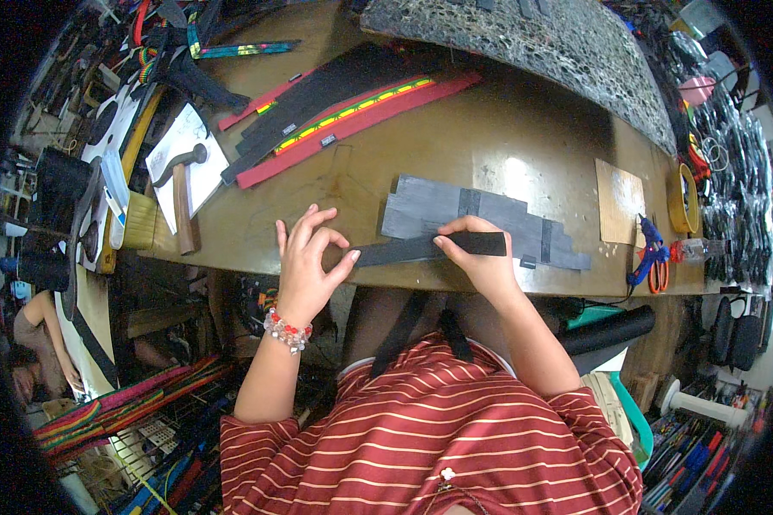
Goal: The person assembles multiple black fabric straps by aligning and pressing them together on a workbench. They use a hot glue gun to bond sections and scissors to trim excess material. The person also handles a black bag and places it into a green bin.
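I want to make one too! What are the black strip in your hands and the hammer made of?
The flat black strip pinched between the left hand and right hand looks like matte leather or stiff fabric: thin, dull, no shine. I cannot tell which. The hammer seems to have a brown wooden handle and a dark metal head.

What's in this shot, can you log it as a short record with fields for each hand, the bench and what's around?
left hand: left hand pinches the pointed left end of a black strip
right hand: right hand presses down on the strip near its right end
under the strip: grey sheet lying flat on the wooden bench
far side: red and black bands
left of bench: hammer on a white sheet
right of bench: blue glue gun, tape roll
wrist: bead bracelet on the left
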Available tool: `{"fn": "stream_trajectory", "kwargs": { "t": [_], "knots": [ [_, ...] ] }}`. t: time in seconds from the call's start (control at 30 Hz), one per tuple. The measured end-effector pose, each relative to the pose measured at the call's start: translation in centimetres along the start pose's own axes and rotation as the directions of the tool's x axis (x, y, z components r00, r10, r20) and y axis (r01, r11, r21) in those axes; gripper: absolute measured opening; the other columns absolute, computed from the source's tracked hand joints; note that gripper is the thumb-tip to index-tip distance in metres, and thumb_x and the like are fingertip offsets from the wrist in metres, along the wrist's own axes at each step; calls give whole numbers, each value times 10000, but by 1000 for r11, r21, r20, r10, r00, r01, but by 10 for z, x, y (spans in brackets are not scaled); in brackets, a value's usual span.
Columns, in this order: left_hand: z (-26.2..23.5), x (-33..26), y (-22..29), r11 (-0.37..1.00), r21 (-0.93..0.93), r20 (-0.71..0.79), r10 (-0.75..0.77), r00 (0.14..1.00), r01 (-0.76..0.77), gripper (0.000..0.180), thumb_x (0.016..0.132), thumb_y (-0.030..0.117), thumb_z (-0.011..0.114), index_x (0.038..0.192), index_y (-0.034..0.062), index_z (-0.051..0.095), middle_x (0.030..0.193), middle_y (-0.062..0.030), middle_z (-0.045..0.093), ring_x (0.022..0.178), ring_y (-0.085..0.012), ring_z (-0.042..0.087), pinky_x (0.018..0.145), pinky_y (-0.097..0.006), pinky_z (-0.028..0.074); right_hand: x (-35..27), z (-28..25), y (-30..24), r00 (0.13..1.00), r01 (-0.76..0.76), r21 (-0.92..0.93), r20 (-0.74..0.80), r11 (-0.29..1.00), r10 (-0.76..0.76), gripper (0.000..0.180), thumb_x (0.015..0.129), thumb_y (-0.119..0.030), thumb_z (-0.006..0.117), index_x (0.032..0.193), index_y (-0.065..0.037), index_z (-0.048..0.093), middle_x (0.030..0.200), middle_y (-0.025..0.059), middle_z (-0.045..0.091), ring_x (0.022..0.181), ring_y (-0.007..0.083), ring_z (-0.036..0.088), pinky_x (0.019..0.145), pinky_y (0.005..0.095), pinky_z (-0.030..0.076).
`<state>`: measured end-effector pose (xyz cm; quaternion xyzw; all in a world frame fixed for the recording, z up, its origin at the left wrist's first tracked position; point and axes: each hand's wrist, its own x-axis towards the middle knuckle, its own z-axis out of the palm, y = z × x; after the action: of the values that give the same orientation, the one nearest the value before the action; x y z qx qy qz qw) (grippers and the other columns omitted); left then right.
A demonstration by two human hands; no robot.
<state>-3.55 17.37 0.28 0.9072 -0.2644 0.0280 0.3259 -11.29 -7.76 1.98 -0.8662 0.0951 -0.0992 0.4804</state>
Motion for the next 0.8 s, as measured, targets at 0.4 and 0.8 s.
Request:
{"fn": "stream_trajectory", "kwargs": {
  "t": [0.4,0.8],
  "knots": [
    [-1,0,1,1000,12,2,-7,1000,7,168,758,229,736,793,130,605,1262,-40,548,1311,-291,421,1108,-622,117,-4,5,10,992,106,-52,-66,993,-109,132,740,-99,759,816,-41,668,815,120,665,781,266,648,718,341,498],
    [-1,1,2,1000,22,5,-6,1000,6,166,765,228,730,808,126,607,1271,-43,544,1312,-291,419,1105,-626,115,-4,7,11,989,133,-67,-59,989,-137,132,733,-100,751,811,-45,661,815,127,659,811,300,640,740,369,496]
  ]
}}
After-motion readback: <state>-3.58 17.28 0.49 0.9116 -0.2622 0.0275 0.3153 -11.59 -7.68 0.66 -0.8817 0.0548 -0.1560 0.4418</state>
